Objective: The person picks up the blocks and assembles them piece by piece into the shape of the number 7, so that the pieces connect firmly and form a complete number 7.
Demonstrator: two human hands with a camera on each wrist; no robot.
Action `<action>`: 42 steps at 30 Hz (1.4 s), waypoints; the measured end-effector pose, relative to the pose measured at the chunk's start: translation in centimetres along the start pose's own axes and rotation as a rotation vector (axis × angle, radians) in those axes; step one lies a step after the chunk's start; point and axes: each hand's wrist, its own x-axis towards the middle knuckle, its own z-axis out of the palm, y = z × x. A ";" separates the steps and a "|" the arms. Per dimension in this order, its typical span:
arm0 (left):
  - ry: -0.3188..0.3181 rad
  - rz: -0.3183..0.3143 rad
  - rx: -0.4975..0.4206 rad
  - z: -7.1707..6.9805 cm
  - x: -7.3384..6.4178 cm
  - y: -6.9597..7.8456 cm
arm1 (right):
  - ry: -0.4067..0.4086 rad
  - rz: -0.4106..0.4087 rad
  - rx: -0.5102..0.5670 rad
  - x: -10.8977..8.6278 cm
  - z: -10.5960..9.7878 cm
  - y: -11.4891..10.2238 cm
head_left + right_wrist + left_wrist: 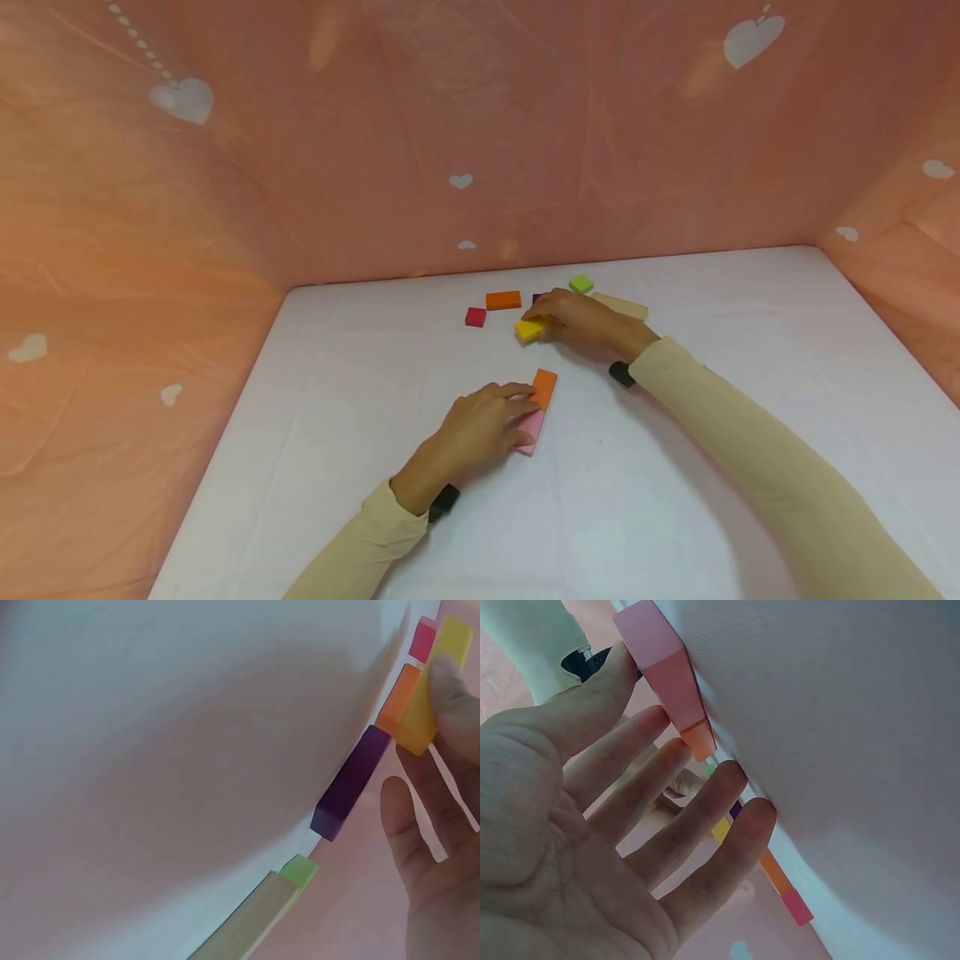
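Nearest on the white table (315,433), the left hand (480,425) rests with straight, slightly spread fingers along the left side of a pink block (532,427) and an orange block (545,387) just beyond it. These two lie end to end in one line, so that much looks done. Farther off and about level with them, the right hand (581,321) pinches a yellow block (528,330) between thumb and fingers; it seems lifted slightly off the table, and it is well apart from the pair, so its placing appears unfinished. Past it, the rest look unused: a red block (476,317) to the left, a tan block (622,307) to the right, a second orange block (503,300) near the red one, a purple block (352,780) mostly hidden behind the right hand in the head view, and farthest, a green block (581,284) near the tan one. Judging by this, the work is at an early stage.
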 end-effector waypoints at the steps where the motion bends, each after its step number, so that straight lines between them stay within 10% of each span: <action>1: 0.001 0.001 -0.002 0.0 0.0 0.0 | 0.005 -0.003 0.000 -0.1 0.0 0.0; 42: 0.004 -0.043 -0.048 0.2 -0.6 -0.2 | 0.023 -0.090 0.020 -3.5 0.3 0.6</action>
